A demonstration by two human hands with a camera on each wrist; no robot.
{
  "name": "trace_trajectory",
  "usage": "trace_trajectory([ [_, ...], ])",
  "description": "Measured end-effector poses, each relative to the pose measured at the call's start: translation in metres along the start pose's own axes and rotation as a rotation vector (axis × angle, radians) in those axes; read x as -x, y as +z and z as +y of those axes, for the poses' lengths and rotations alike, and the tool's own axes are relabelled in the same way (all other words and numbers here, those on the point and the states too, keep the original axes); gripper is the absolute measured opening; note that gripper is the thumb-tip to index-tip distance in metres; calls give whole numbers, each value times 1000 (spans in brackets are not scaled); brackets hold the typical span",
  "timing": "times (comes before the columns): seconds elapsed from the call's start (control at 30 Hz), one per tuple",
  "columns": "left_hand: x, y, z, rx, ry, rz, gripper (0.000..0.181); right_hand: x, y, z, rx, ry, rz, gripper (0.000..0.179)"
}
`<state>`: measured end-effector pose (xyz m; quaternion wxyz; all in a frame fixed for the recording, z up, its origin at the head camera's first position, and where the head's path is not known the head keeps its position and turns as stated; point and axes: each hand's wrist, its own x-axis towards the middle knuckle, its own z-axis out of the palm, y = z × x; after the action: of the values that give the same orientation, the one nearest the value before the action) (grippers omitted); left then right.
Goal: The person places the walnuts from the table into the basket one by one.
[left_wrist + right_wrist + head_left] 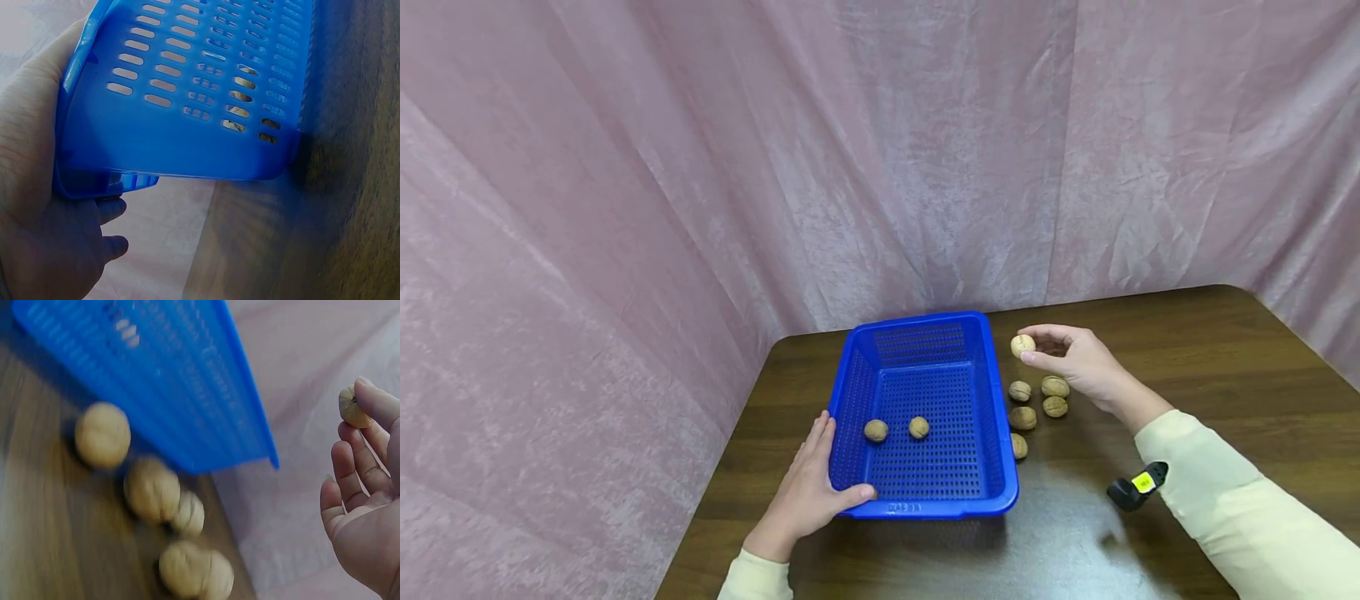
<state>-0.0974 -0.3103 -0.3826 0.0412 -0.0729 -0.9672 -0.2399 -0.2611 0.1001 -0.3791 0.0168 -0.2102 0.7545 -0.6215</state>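
In the head view, my right hand (1086, 362) pinches a walnut (1022, 345) between thumb and fingertips, raised beyond the right rim of a blue plastic basket (925, 507). The right wrist view shows the pinched walnut (354, 407) at the fingertips, with the other fingers loosely bent. My left hand (811, 492) holds the basket by its near left corner, thumb over the near rim and fingers along the left side. Inside the basket lie a walnut (876, 431) on the left and another walnut (918, 427) near the middle. Part of a brown thing shows beside my left thumb.
Several walnuts (1022, 417) lie on the brown wooden table (1210, 350) along the basket's right side, some close against it. A pink curtain (955, 167) hangs behind the table and down its left side. A black device (1129, 493) is strapped at my right wrist.
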Motion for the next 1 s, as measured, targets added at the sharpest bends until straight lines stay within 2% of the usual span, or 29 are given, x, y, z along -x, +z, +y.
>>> trace_trajectory([
  [0.27,0,-1,0,5,-10,-3,117,-11,36,-33,-61,-36,-104,42],
  [0.4,0,-1,0,5,-4,1,117,-19,56,-45,-56,-58,-145,40],
  [0.6,-1,1,1,9,-13,-8,117,-29,85,-54,-74,-83,-210,37],
  [0.8,-3,2,5,11,-17,-4,117,-33,110,-58,-83,-60,-278,34],
  [1.0,-3,2,6,0,13,22,118,-32,129,-56,-65,-17,-377,33],
])
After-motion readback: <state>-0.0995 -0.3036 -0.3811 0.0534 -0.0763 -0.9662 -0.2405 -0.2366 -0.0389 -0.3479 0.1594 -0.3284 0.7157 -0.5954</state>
